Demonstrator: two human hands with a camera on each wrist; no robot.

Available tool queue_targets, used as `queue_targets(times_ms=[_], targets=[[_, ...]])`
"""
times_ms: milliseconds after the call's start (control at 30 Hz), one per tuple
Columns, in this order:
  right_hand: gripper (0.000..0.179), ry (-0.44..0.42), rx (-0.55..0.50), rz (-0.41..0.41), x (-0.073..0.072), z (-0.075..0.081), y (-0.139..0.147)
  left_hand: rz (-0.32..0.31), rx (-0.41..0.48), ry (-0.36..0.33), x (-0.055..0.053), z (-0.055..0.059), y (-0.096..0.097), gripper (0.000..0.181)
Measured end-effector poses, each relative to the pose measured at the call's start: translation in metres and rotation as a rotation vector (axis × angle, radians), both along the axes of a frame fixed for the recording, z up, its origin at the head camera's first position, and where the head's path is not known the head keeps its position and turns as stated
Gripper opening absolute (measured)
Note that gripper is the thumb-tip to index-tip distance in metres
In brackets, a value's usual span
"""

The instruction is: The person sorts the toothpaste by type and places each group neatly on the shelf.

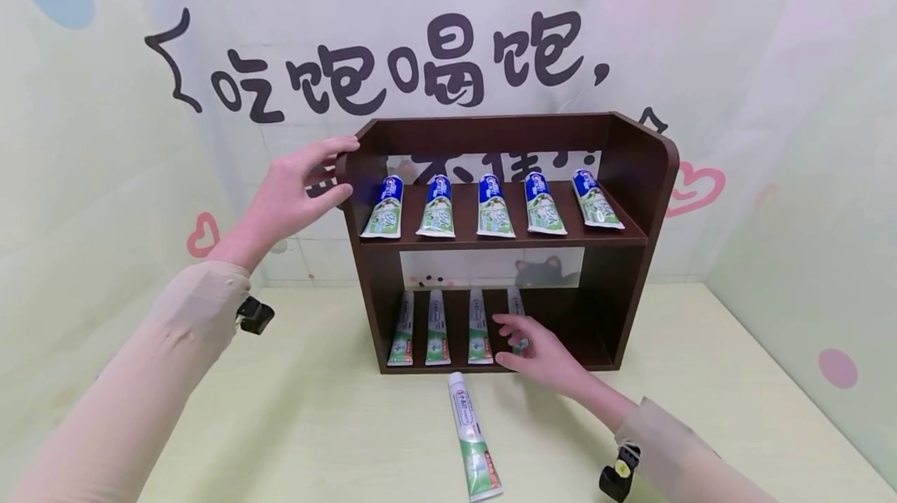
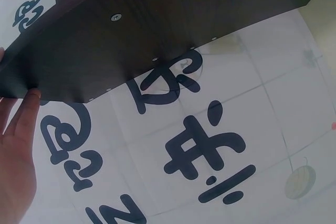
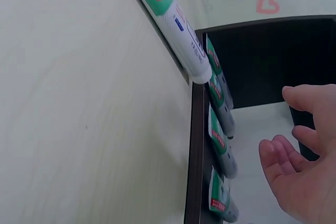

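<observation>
My left hand (image 1: pixel 294 184) touches the upper left corner of a dark brown two-tier shelf (image 1: pixel 501 242), thumb and fingers spread apart; in the left wrist view the fingertips (image 2: pixel 32 94) meet the side panel's edge. Within the lower tier, several green-and-white toothpaste tubes (image 1: pixel 437 328) lean back in a row. My right hand (image 1: pixel 539 351) hovers before the rightmost one (image 1: pixel 516 304), partly covering it. Nothing lies between its loosely bent fingers, which are apart from the tubes in the right wrist view. One more such toothpaste tube (image 1: pixel 473 437) lies on the table in front.
On the upper tier stands a row of several blue-and-green toothpaste tubes (image 1: pixel 439 207). A pale table (image 1: pixel 315 425) carries the shelf. Behind it is a printed backdrop (image 1: pixel 448 5) with black characters, and a side wall (image 1: pixel 806 215) rises to the right.
</observation>
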State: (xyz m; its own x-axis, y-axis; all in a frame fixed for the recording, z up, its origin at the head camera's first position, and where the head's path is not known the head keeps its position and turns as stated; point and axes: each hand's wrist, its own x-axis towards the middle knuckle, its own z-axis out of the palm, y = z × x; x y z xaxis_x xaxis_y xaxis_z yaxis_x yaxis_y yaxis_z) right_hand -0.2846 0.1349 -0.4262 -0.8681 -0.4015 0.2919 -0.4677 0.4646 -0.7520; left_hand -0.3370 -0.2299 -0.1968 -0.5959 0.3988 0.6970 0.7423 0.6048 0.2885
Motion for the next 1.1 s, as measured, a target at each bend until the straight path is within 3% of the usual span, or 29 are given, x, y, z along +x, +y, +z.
queue_targets(times_ms=[733,1100], targets=[[0.060,-0.005,0.000,0.113,0.021,-0.001,-0.017,0.009,0.007,0.009,0.000,-0.002,0.000,0.052],[0.063,-0.092,-0.003,0.172,0.031,-0.008,-0.023,0.017,-0.003,0.003,0.001,0.000,0.001,0.053]])
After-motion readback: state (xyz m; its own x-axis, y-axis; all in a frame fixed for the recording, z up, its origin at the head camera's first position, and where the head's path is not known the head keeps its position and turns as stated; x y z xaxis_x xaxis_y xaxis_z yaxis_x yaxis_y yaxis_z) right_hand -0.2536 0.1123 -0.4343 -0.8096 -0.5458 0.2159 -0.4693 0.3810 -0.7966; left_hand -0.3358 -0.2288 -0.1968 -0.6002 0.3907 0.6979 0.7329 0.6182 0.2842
